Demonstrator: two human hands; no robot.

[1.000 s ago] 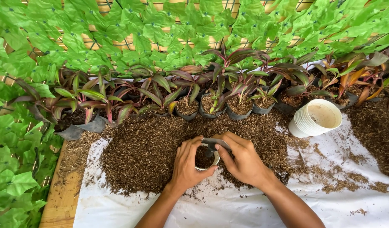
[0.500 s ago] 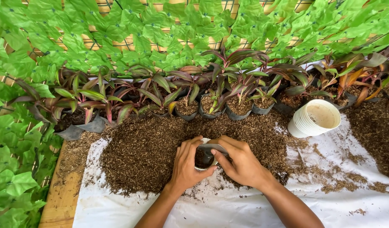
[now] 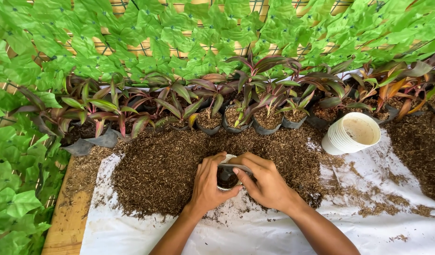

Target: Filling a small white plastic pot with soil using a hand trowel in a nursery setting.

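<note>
A small white cup [image 3: 225, 178] lined with a dark grow bag stands in the pile of brown husk mix [image 3: 156, 165] on a white sheet [image 3: 255, 231]. My left hand [image 3: 208, 184] wraps the cup's left side. My right hand [image 3: 262, 182] grips the right side, fingers pressing the dark bag's edge over the rim. Dark mix shows inside the cup.
A stack of white cups [image 3: 352, 133] lies tilted at the right. A row of red-green plants in dark bags [image 3: 236, 111] lines the far edge, backed by a green leaf fence [image 3: 203, 33]. More husk mix [image 3: 415, 141] lies far right; a wooden edge [image 3: 62, 222] shows at left.
Both hands have shifted slightly up and left with the cup. The right fingers have pushed the dark bag's edge further down over the rim.
</note>
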